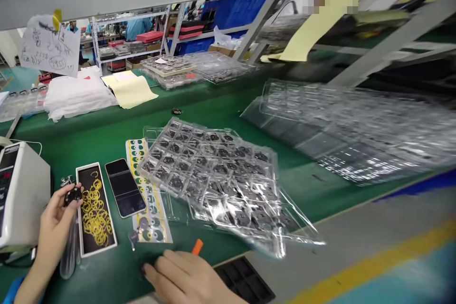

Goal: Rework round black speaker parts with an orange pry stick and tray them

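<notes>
Pinching dark round part [73, 195]: left hand [57, 221], grip closed | right hand [187, 278]: blurred, wrist cut off, grip unclear

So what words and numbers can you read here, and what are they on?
"495", it looks like: circled in handwriting on the hanging paper.
The paper's other writing: too blurred to read for sure.
Red marks on the display of the white machine: too blurred.
I can't read any others.
</notes>
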`<state>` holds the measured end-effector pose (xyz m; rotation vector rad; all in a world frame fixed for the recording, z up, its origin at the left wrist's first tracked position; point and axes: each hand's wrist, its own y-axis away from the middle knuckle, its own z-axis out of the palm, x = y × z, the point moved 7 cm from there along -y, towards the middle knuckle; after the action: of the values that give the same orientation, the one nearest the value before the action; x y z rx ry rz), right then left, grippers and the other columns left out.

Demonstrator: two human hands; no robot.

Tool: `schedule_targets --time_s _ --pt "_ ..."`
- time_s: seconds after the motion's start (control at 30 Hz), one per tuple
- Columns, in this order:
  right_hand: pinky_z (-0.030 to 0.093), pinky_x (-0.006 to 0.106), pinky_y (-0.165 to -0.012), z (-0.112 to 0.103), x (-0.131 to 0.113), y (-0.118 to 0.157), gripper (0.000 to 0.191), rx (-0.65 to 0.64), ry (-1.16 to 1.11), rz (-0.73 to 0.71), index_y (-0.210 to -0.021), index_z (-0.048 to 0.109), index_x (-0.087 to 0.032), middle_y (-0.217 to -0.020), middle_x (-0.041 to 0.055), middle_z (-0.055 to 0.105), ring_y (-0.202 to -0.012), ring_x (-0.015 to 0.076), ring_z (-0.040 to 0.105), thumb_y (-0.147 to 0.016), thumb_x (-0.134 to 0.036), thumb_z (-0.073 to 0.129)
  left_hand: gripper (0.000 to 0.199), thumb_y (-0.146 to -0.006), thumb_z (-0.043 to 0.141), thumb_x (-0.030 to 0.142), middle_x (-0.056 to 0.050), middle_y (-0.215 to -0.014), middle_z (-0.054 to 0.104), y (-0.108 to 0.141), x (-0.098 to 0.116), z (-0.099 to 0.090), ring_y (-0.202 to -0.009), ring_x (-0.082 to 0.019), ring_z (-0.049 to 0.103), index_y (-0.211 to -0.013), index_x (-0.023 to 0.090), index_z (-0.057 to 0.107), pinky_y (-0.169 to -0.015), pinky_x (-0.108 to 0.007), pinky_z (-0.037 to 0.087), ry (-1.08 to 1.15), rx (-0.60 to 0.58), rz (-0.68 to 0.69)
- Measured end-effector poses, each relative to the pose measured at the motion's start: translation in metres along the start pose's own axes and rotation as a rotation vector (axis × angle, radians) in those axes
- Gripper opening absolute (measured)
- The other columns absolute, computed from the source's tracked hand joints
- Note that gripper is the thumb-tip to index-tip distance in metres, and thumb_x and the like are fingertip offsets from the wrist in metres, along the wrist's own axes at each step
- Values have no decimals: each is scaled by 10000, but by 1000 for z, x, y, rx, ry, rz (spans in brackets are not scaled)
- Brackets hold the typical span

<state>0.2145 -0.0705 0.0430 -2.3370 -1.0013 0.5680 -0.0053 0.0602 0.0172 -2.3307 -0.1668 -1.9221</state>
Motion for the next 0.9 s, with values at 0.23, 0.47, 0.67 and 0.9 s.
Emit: schedule_targets --time_s 0.23,0.47,0.67,0.9 --pt "391 298 -502 30 7 4 277 66 48 42 -1022 639 -55 -692 44 599 -583 161 530 -1006 -87 364 496 -725 724 527 -103 -1273 665 -2 -2 -2 -1128 -298 656 -1103 218 639 -1043 -490 491 19 6 4" --pt "433 247 -528 -48 70 62 347 11 516 367 -1027 616 -105 -814 83 638 -655 152 630 -1058 -319 345 451 -728 729 526 -55 -1241 690 -1 -3 -2 -1126 -261 664 -1089 265 658 -1053 -426 483 6 0 7" --pt "321 226 -418 -41 96 68 505 -20 618 467 -690 467 -196 -622 5 508 -492 117 531 -1066 -424 219 523 -680 744 571 -66 -1255 683 -3 -8 -4 -1073 -282 690 -1093 263 655 -1034 -450 497 -6 17 -38" --pt "293 236 -443 -9 117 42 493 38 587 571 -691 444 -203 -642 6 500 -529 130 516 -1061 -433 213 604 -641 751 609 -87 -1287 662 -6 -10 -7 -1112 -316 668 -1108 243 638 -1089 -515 423 -26 36 -85"
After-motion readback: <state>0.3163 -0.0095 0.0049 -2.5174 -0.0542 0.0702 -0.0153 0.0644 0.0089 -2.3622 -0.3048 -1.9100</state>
